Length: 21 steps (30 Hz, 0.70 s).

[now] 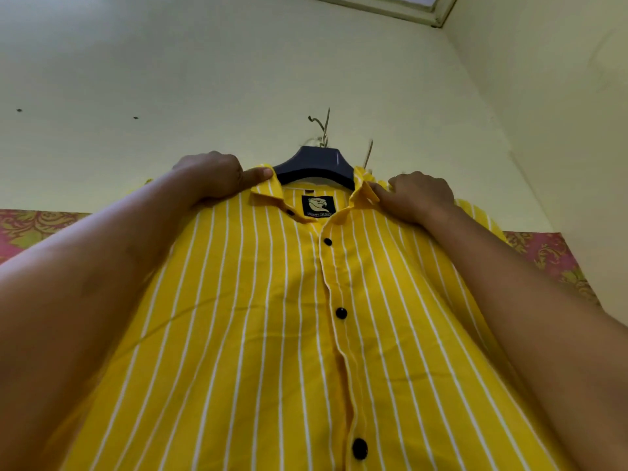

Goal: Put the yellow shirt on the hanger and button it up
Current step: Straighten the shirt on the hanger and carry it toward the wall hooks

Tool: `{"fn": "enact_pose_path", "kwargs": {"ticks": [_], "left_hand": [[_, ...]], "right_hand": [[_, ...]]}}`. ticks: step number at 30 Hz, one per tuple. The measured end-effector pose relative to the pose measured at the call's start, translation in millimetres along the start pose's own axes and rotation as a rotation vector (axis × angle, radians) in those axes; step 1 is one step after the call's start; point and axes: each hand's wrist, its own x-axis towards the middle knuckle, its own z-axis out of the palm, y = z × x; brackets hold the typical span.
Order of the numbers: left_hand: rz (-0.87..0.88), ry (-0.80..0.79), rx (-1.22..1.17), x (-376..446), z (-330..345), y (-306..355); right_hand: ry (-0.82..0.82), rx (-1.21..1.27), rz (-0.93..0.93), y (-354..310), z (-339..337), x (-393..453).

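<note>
Head view: shirt [272, 317] on hanger [314, 168], buttoned.
Left hand [210, 175]: pinches collar.
Right hand [419, 195]: apparently grips collar.
Tip: tug both sides evenly.

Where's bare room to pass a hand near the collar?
Open wall above the hanger around its hook, and the gap at the open neck between the collar tips. Crowded at both shoulders, where the left hand and right hand grip the shirt.
</note>
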Motion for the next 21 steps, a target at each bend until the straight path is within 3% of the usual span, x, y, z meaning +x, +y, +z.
{"fn": "enact_pose_path", "kwargs": {"ticks": [5,9,21], "left_hand": [[-0.020,0.236,0.141,-11.1,6.3,2.4],[0.095,0.400,0.125,-45.2,31.2,-5.1],[0.101,0.221,0.027,-210.0,81.8,-8.7]], "right_hand": [[0.116,0.050,0.060,-6.4,12.7,-14.0],[0.199,0.094,0.093,-3.4,35.2,-49.1],[0.142,0.219,-0.036,17.9,54.7,-203.5]]}}
